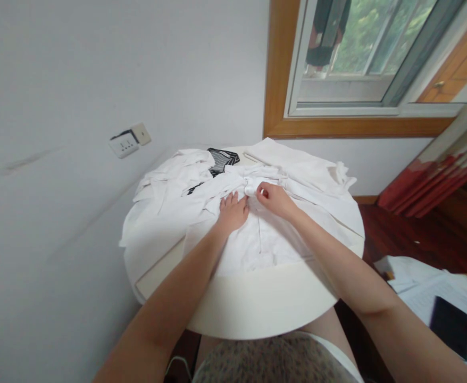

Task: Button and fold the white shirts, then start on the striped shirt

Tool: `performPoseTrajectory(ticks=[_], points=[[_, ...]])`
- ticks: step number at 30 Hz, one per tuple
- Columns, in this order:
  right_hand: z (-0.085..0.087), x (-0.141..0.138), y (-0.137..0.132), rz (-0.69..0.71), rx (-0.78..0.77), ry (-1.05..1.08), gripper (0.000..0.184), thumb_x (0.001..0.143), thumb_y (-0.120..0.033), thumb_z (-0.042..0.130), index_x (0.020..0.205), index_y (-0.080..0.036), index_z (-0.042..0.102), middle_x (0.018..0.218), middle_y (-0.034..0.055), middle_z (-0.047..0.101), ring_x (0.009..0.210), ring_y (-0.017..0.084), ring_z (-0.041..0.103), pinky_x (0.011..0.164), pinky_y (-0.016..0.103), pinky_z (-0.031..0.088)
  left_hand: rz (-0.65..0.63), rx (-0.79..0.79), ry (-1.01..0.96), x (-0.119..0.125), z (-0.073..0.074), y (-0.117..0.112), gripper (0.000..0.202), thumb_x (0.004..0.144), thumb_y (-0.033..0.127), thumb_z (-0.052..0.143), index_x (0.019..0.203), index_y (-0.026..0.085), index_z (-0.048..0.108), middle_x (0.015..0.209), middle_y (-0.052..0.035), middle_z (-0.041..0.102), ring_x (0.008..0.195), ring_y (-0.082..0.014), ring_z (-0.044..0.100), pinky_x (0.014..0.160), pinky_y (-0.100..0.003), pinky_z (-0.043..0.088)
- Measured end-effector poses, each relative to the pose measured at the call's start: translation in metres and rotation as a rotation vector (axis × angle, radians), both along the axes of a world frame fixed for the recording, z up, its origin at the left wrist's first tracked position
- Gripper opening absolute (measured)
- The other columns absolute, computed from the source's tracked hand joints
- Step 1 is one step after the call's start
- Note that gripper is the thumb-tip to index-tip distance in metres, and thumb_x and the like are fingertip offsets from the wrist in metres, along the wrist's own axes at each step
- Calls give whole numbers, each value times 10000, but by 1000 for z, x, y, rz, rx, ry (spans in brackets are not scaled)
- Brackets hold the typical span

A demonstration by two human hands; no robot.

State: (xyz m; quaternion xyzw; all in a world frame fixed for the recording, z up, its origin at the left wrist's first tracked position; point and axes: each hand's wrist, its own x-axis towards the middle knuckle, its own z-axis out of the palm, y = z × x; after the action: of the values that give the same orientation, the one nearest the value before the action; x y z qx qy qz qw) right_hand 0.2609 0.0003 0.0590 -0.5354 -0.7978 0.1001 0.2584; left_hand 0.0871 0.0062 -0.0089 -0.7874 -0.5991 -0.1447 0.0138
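Head view: right hand [274, 200] pinches white shirt [257, 234] (left hand [232, 211] flat beside), grip closed.

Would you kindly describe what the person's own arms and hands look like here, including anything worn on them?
Both arms are bare along their whole visible length: no sleeves, watch or bracelet show. The left hand and the right hand wear no gloves, and no rings can be made out. Whether the nails are painted is too small to tell.
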Motion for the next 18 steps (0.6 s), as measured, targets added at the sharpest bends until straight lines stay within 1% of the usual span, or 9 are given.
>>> performPoseTrajectory(ticks=[2, 4, 5, 8, 10, 11, 13, 16, 18], points=[[-10, -5, -5, -34, -80, -55, 281, 885, -401, 587, 1041, -169, 620, 849, 67, 692, 738, 180, 604, 640, 252, 375, -11, 2, -14, -4, 2, 0, 453, 934, 325, 422, 1366, 231, 522, 1512, -149, 413, 1414, -350, 327, 1136, -579, 248], [-22, -5, -5, -50, -133, -107, 341, 820, -432, 670, 1018, -160, 623, 878, 91, 697, 757, 194, 614, 624, 255, 374, -8, 22, -31, -7, 10, -1, 422, 927, 335, 455, 1326, 236, 549, 1480, -142, 451, 1385, -340, 362, 1123, -551, 283], [-26, -4, -3, -47, -153, -128, 320, 805, -424, 685, 980, -161, 634, 876, 96, 698, 763, 198, 618, 622, 255, 375, -9, 44, -37, -7, 15, -2, 403, 920, 327, 474, 1302, 236, 563, 1446, -141, 483, 1357, -335, 392, 1108, -533, 309], [-29, 1, 3, 2, -186, -155, 156, 808, -323, 665, 834, -170, 667, 825, 90, 705, 753, 194, 628, 623, 253, 382, -57, 84, -40, -5, 32, -7, 310, 903, 243, 494, 1181, 221, 628, 1240, -137, 614, 1207, -306, 513, 1025, -459, 399], [-25, 4, 6, 30, -205, -146, 75, 797, -230, 644, 765, -172, 677, 790, 78, 712, 739, 186, 635, 627, 246, 390, -116, 41, -57, -3, 40, -10, 253, 906, 199, 474, 1060, 210, 674, 1070, -114, 668, 1082, -271, 578, 967, -400, 440], [-23, 5, 6, 32, -226, -131, 60, 785, -189, 637, 748, -172, 681, 766, 66, 713, 722, 179, 637, 625, 241, 395, -146, 7, -71, -1, 41, -11, 239, 912, 196, 467, 1001, 205, 689, 1005, -103, 679, 1029, -255, 598, 943, -376, 452], [-20, 8, 8, 21, -309, -68, 86, 772, -135, 621, 730, -173, 687, 689, 37, 702, 661, 160, 633, 609, 228, 407, -189, -48, -108, 2, 41, -13, 221, 918, 212, 480, 932, 192, 700, 938, -93, 683, 954, -232, 619, 909, -344, 468], [-22, 15, 12, 18, -477, 110, 148, 782, -108, 594, 677, -169, 678, 578, 0, 661, 557, 130, 606, 571, 210, 429, -211, -68, -154, 6, 34, -16, 166, 895, 242, 561, 956, 166, 695, 936, -95, 674, 915, -223, 626, 884, -332, 479], [-23, 19, 15, 25, -569, 246, 163, 781, -98, 592, 649, -161, 666, 554, -8, 641, 523, 116, 589, 555, 200, 445, -206, -61, -171, 7, 30, -16, 165, 871, 246, 611, 992, 159, 682, 954, -93, 664, 905, -216, 626, 871, -328, 485]])
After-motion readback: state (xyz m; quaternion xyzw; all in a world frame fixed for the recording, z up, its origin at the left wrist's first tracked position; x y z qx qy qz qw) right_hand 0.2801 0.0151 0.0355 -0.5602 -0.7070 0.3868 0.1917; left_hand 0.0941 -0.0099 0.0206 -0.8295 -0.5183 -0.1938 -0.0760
